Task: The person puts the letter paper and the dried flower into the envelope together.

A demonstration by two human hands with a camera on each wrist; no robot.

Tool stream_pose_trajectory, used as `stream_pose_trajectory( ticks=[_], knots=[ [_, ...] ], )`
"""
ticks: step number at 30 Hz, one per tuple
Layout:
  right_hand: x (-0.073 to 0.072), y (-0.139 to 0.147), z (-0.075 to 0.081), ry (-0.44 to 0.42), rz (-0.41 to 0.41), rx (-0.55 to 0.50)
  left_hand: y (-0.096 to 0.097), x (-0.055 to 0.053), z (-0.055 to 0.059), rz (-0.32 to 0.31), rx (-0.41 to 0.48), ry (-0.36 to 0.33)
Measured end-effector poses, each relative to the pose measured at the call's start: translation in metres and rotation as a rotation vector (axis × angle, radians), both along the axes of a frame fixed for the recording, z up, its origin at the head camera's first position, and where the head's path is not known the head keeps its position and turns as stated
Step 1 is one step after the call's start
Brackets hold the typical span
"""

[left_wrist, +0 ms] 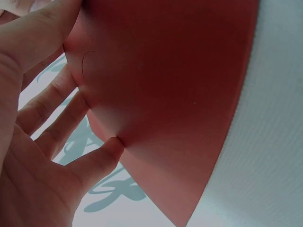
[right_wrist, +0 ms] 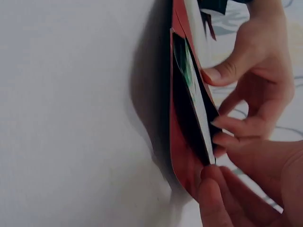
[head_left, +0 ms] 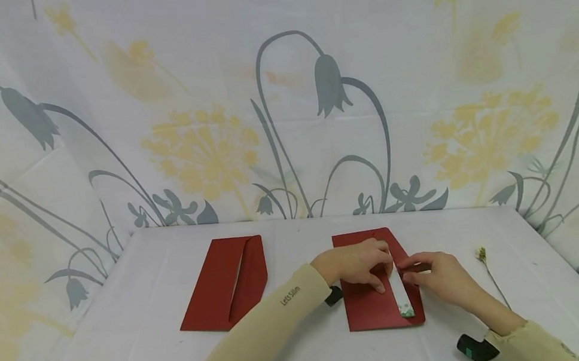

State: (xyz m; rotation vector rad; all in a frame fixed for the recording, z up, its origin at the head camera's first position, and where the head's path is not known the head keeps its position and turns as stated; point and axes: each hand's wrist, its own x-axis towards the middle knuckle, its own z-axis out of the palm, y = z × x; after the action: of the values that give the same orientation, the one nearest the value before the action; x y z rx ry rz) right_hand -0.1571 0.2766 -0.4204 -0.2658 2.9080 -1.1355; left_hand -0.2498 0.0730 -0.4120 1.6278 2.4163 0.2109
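A red envelope point(head_left: 366, 311) lies on the table, its mouth spread apart along the right side. Inside that mouth sits a white card point(head_left: 401, 296) with green print near one end; the rest of it is hidden in the envelope. My left hand point(head_left: 356, 264) grips the envelope's front panel at the mouth, thumb on the outside and fingertips at the edge. In the right wrist view, the card's point(right_wrist: 201, 111) far corner meets the fingertips of my right hand point(right_wrist: 255, 175), which pinch it beside the flap. My right hand comes in from the right side.
Another red envelope point(head_left: 216, 286) lies to the left, flap side up. On the right is a small dried flower point(head_left: 487, 270) with a thin stem. A patterned cloth point(head_left: 301, 143) hangs behind the white table point(head_left: 311, 358). Black wrist devices point(head_left: 475, 348) sit by the sleeves.
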Motion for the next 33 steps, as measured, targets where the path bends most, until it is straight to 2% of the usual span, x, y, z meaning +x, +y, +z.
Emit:
stream_pose_trajectory(
  ticks=[7,13,17,24,29,33],
  knots=[
    [-0.015,0.011,0.001,0.009,0.161,-0.052,0.0,0.0,-0.001,0.006,0.001,-0.018],
    [-0.023,0.01,-0.005,-0.024,0.22,-0.07,0.0,0.001,-0.001,0.005,-0.007,-0.028],
    [-0.023,0.008,-0.008,-0.054,0.211,-0.081,0.0,0.001,-0.001,0.014,-0.015,-0.027],
    [-0.019,0.005,-0.008,-0.166,0.145,-0.139,0.0,0.001,-0.001,0.019,-0.009,-0.026],
    [-0.011,0.005,-0.006,-0.283,0.125,-0.234,0.0,0.001,-0.001,0.019,0.002,-0.031],
    [-0.007,0.006,-0.007,-0.364,0.168,-0.33,0.0,0.001,0.0,0.026,0.001,-0.028]
  ],
)
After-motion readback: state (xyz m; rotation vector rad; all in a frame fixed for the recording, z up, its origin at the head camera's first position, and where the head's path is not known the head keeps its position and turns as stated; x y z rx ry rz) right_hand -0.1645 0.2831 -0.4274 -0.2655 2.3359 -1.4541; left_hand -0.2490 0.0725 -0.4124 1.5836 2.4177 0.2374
